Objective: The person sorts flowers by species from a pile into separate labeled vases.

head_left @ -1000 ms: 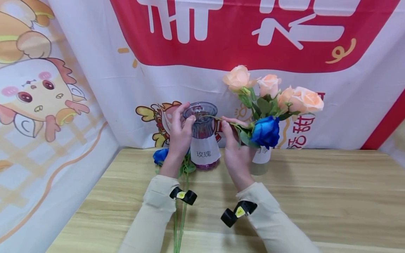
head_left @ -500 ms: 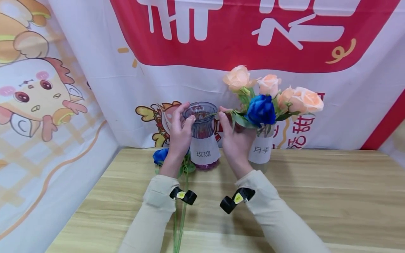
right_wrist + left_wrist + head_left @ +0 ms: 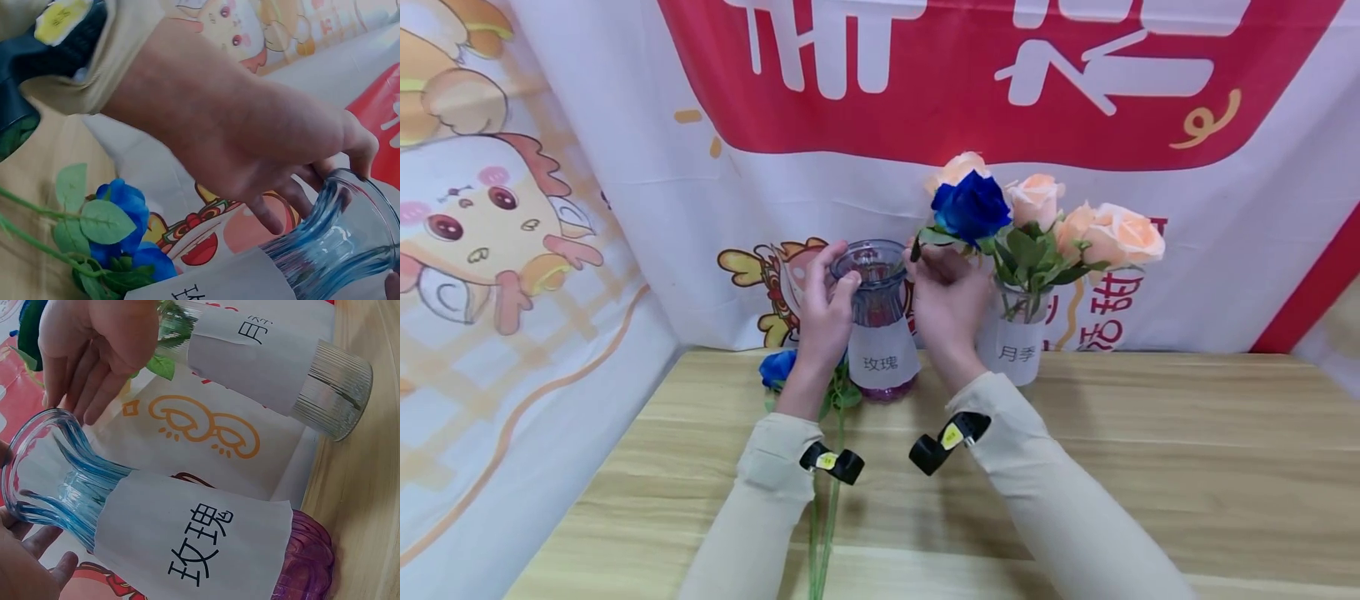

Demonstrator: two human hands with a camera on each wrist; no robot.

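At the left, a pair of blue roses (image 3: 777, 368) lies on the desk (image 3: 1150, 458) just as before, their stems running under the left forearm, and the purple-based vase (image 3: 880, 310) stands upright where it was. The change is to its right: the held blue rose (image 3: 972, 207) has risen and swung in from a low slant, and its bloom now overlaps the leftmost of the peach roses (image 3: 1123, 235) from this viewpoint. It looks steeper over the vase's mouth, so I judge the stem is better lined up with the opening, though most of it is hidden and how deep it reaches I cannot tell. As for the fingers, those of the left hand (image 3: 826, 312) are bent around the vase's rim, thumb on the near side, with just the glass between. Those of the right hand (image 3: 951, 312) look nearly closed at thumb and forefinger on the rose's stem, below its leaves, beside the rim; the pinch itself is covered, while the other fingers hang looser near the vase's neck. Furthest right, the peach roses stand in a clear vase (image 3: 1018, 337), apart from the first.
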